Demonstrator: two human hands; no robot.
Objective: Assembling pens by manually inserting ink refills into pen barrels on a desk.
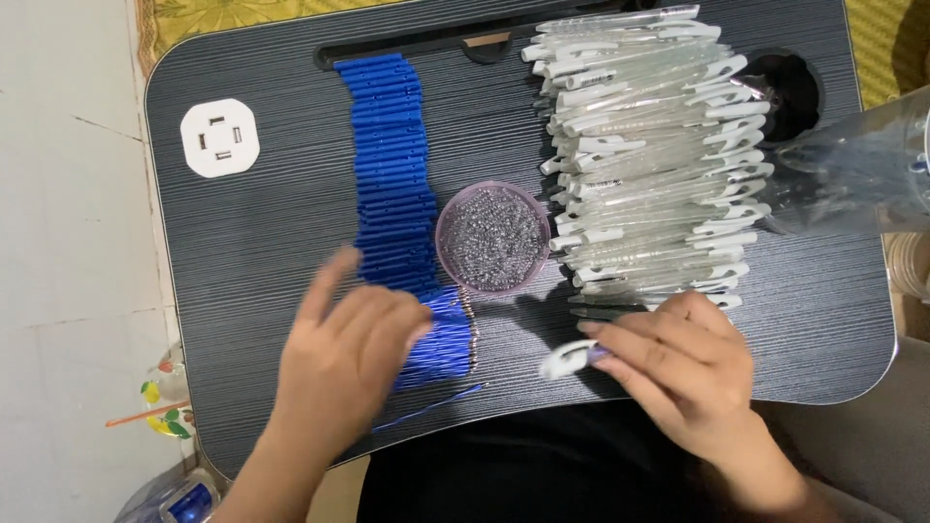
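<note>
The left hand (344, 353) lies palm down with its fingers spread and loose, gripping nothing, its fingertips resting on the near end of the row of blue refills (392, 174). It is blurred, so which refill it touches cannot be told. The right hand (673, 363) is closed around a clear pen barrel with a white clip (567, 360), whose clip end sticks out to the left of the fingers; the rest is hidden in the hand.

Just beyond the right hand a stack of clear pen barrels (649, 155) runs from near to far. Between that stack and the blue row sits a round pink dish of small metal springs (492, 238), probably springs, though they are too fine to be sure. All rest on a dark ribbed lap tray (262, 242), with a white octagonal socket (221, 138) at its far left. A clear plastic bag (852, 174) is cut off at the right edge. Pale floor tiles (58, 194) lie to the left.
</note>
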